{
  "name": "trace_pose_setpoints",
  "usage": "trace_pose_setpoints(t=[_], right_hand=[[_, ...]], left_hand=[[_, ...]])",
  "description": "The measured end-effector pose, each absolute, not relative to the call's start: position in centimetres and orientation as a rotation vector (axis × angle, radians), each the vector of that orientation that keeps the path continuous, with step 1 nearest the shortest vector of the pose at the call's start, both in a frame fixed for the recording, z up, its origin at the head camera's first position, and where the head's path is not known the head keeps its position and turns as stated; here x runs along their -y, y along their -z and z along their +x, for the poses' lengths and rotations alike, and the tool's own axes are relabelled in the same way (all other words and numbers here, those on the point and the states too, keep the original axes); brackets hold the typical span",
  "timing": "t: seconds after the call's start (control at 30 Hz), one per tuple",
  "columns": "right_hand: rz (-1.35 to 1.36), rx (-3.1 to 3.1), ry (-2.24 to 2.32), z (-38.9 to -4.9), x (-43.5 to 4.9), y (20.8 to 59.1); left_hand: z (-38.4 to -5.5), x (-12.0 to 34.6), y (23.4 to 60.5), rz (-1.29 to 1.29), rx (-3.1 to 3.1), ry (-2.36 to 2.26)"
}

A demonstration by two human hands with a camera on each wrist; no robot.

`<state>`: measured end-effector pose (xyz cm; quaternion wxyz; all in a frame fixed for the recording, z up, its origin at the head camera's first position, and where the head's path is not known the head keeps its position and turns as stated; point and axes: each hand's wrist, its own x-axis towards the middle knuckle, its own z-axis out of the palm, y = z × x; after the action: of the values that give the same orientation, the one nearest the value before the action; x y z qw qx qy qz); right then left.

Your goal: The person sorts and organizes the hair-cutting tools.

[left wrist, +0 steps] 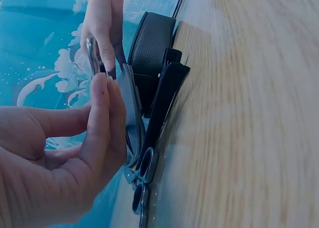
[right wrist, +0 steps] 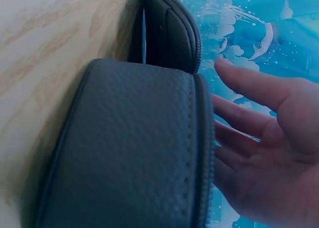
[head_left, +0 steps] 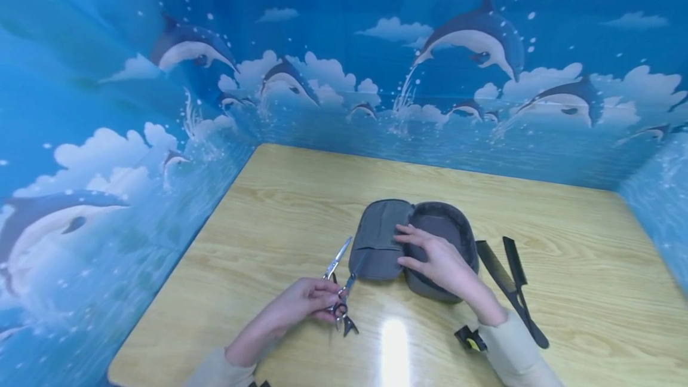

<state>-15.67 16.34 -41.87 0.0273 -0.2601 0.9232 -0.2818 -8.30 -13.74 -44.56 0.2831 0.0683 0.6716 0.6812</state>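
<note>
Fingers (head_left: 415,234) apart, right hand (head_left: 444,260) above open case (head_left: 430,290)

Landmark: the grey case (head_left: 381,232). In the head view, I register part of its cavity as covered by the right hand (head_left: 438,258). Left-front of the case, the left hand (head_left: 309,303) masks part of the silver scissors (head_left: 332,267); I cannot resolve their finger rings there. Right-front of the case, a black item (head_left: 470,339) is too small to identify, and the right sleeve (head_left: 518,351) runs past the bottom edge. In the right wrist view, the bottom edge crops the case; its wall conceals the interior.
</note>
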Motion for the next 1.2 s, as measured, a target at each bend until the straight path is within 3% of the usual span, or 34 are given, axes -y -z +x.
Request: trace_pose_setpoints(t=[1.2], right_hand=[[-0.928, -2.863, 0.718, -15.6, -15.7, 41.9]], left_hand=[[-9.6, 10.8, 44.9, 0.151, -1.828, -1.773]])
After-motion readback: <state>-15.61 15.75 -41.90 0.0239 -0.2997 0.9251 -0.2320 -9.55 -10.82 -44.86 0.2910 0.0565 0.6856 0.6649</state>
